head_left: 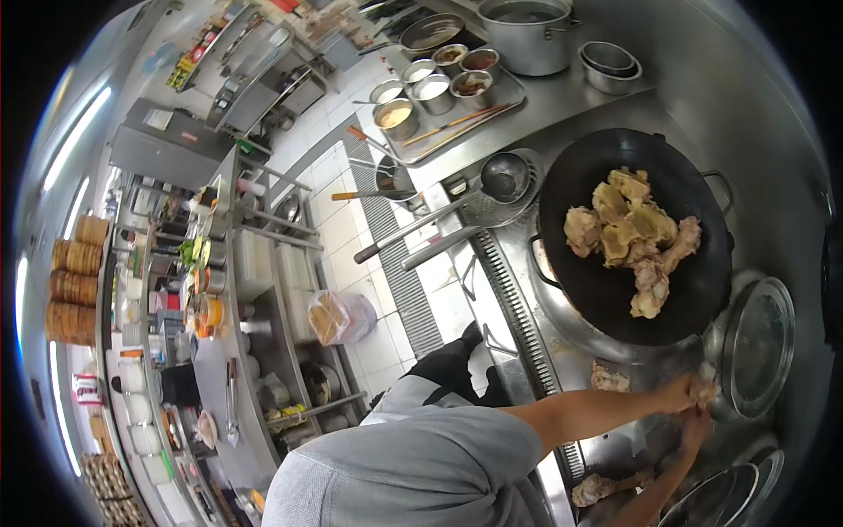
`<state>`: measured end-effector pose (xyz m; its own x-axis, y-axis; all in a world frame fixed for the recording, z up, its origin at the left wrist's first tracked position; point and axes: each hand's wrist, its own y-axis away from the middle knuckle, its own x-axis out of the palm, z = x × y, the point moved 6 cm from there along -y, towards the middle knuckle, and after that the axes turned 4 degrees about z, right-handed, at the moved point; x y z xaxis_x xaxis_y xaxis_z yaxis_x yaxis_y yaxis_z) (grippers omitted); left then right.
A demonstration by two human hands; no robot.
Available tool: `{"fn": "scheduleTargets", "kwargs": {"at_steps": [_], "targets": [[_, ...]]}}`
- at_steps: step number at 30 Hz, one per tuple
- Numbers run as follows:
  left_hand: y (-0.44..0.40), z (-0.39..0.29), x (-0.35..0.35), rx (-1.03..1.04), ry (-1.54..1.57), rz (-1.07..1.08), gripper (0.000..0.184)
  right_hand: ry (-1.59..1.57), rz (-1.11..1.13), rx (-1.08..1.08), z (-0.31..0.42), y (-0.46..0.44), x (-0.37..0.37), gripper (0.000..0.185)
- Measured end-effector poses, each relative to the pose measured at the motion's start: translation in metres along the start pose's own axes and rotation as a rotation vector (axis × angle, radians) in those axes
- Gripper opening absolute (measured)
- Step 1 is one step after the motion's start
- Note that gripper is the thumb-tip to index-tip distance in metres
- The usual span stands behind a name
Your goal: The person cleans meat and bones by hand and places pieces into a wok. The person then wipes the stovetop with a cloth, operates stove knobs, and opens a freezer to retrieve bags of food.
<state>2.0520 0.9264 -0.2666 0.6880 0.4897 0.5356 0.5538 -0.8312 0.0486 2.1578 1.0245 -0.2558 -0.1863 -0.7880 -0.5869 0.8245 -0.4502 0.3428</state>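
Note:
My left hand is closed around something small and pale that I cannot make out, just below the black wok. Close against it from below is my right hand, its fingers bunched at the same spot and partly hidden. Several chunks of cooked meat on bone lie in the wok. One meaty bone sits on the steel stove top beside my left forearm. Another bone lies lower down, near my right forearm.
Round metal lids stand at the right. A ladle rests on a strainer left of the wok. Above are a tray with seasoning containers, a large pot and stacked bowls. Shelves and a bagged bin are on the left.

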Motion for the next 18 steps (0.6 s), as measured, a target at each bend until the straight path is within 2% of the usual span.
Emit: {"fn": "scheduleTargets", "kwargs": {"at_steps": [2,3,5,8,9,10,11,12,14,15,16,17,18], "targets": [[0.006,0.023,0.002,-0.035,-0.189,0.076,0.032,-0.499,-0.068,0.179,-0.043,0.018,0.012,0.029],[0.010,0.035,0.003,-0.080,-0.291,0.087,0.037,-0.503,-0.060,0.179,-0.046,0.028,0.016,0.029],[0.022,0.031,0.004,-0.033,-0.329,0.069,0.034,-0.901,-0.143,0.264,-0.047,0.047,0.028,0.041],[0.031,0.040,0.002,-0.057,-0.368,0.111,0.036,-0.933,-0.088,0.234,-0.080,0.049,0.029,0.051],[0.033,0.033,0.004,0.031,-0.433,0.107,0.031,-1.088,-0.069,0.294,-0.081,0.049,0.029,0.056],[0.035,0.026,0.008,0.120,-0.498,0.110,0.026,-1.086,-0.068,0.294,-0.080,0.049,0.030,0.056],[0.033,0.025,0.010,0.119,-0.493,0.117,0.026,-1.006,-0.039,0.217,-0.075,0.049,0.030,0.058],[0.028,0.029,0.012,0.137,-0.087,0.117,0.021,-0.921,-0.026,0.150,-0.060,0.055,0.027,0.059],[0.033,-0.009,0.022,0.041,0.317,0.190,0.015,-0.799,0.015,0.173,-0.047,0.048,0.037,0.061],[0.034,-0.020,0.016,-0.015,0.271,0.265,0.019,-0.767,-0.081,0.166,-0.017,0.050,0.043,0.060],[0.033,-0.030,0.008,-0.066,0.221,0.342,0.023,-0.620,-0.006,0.053,-0.014,0.043,0.042,0.059],[0.034,-0.039,0.007,-0.087,0.249,0.407,0.022,-0.742,0.000,0.094,-0.025,0.045,0.046,0.051],[0.038,-0.046,0.001,-0.103,0.291,0.430,0.022,-0.607,-0.073,0.122,0.037,0.054,0.035,0.045]]}}
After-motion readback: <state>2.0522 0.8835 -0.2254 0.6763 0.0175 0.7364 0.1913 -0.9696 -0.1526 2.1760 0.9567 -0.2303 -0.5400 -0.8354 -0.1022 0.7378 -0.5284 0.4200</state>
